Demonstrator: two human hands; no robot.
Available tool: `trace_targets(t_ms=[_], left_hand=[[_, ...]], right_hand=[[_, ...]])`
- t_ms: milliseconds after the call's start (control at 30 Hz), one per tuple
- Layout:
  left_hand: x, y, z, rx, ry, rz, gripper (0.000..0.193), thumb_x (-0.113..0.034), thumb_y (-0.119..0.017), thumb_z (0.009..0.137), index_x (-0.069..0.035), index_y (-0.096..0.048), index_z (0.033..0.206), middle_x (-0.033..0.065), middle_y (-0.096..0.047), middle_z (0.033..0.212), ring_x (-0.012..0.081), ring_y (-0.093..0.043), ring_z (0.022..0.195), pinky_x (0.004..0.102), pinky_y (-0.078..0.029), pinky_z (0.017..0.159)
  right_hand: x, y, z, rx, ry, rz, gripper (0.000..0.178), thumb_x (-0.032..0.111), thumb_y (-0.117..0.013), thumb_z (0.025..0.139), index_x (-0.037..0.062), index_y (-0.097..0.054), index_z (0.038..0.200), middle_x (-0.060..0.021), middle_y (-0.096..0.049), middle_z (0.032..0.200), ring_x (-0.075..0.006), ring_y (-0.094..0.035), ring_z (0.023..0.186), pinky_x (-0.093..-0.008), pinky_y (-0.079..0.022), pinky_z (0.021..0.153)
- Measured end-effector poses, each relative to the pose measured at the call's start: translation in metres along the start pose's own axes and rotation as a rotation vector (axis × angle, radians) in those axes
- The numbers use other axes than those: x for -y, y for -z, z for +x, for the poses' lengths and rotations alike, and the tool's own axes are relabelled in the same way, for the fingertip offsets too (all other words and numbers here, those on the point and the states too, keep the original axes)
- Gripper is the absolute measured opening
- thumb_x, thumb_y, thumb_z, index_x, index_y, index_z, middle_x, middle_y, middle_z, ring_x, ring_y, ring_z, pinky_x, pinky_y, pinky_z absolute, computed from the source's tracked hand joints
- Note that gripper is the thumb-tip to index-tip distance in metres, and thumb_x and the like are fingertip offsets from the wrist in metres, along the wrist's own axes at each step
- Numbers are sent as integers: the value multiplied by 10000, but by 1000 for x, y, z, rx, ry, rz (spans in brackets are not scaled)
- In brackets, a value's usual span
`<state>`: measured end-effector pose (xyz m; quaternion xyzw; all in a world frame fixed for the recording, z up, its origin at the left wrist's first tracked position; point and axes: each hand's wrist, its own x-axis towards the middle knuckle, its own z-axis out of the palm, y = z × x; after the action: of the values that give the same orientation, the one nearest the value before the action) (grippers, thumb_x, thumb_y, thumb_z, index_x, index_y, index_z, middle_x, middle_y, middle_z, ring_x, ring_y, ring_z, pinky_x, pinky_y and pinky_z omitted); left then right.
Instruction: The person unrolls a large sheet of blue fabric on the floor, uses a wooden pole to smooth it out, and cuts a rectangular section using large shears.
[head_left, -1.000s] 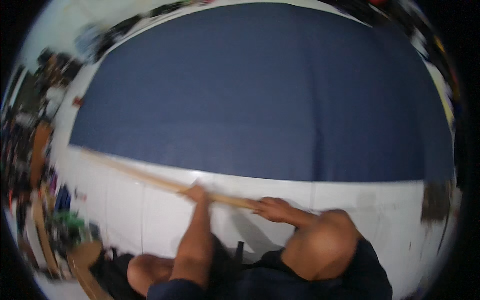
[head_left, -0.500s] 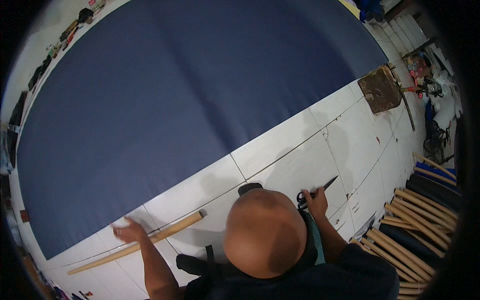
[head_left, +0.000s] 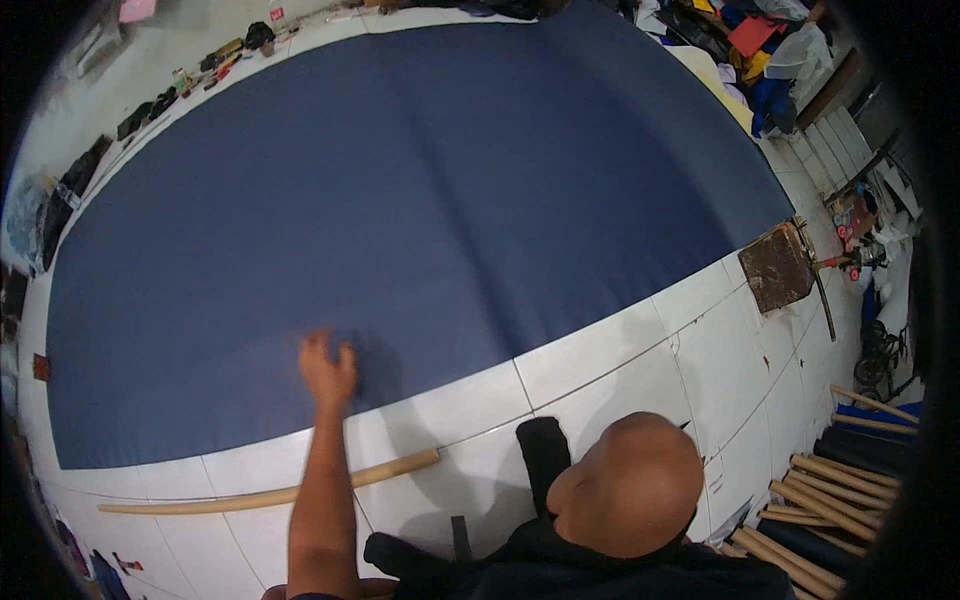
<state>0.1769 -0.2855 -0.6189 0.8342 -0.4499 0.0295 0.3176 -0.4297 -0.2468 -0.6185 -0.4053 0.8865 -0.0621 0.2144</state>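
A large sheet of dark blue material (head_left: 400, 230), matt and smooth with soft creases, lies spread across the white tiled floor. Over its near left part is my left hand (head_left: 328, 375), fingers apart and a little curled, with nothing in it; its fingertips are slightly blurred, and whether they touch the sheet I cannot tell. My right hand is hidden behind the bald head in the lower right. Only a small dark tip (head_left: 685, 426), apparently of the scissors, shows beside it. A long cardboard tube (head_left: 400, 466) lies on the tiles, passing behind my left forearm.
On the sheet's right edge rests a worn brown slab (head_left: 778, 268); a small brown block (head_left: 41, 368) sits at its left edge. Several cardboard tubes and dark rolls (head_left: 835, 495) are stacked at the lower right. Bags and coloured cloth (head_left: 760, 50) crowd the far right corner.
My left hand has moved from beside the tube at the sheet's near edge up and right over the sheet. My right hand, which held black scissors, has gone out of sight. The view has shifted.
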Motion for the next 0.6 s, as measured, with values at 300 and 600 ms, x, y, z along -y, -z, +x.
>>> trace_targets(t_ms=[300,600], left_hand=[[-105,-78,-88,469,-401,-32,545,-336,-737,811,-148,-595,1303,190,-436,1449,392,-356,1383,526,-258,1150],[-167,-133,-70,523,-508,1,363,-240,-710,832,-116,-646,1167,105,-549,1327,311,-471,1294,558,-335,1102]], right_hand=[[52,18,26,222,-110,5,432,318,-789,798,-31,-604,973,-130,-646,731,-220,-642,665,-380,-515,613],[61,-13,31,673,76,460,404,174,-760,809,-37,-546,1079,-112,-643,889,-192,-617,784,-343,-520,695]])
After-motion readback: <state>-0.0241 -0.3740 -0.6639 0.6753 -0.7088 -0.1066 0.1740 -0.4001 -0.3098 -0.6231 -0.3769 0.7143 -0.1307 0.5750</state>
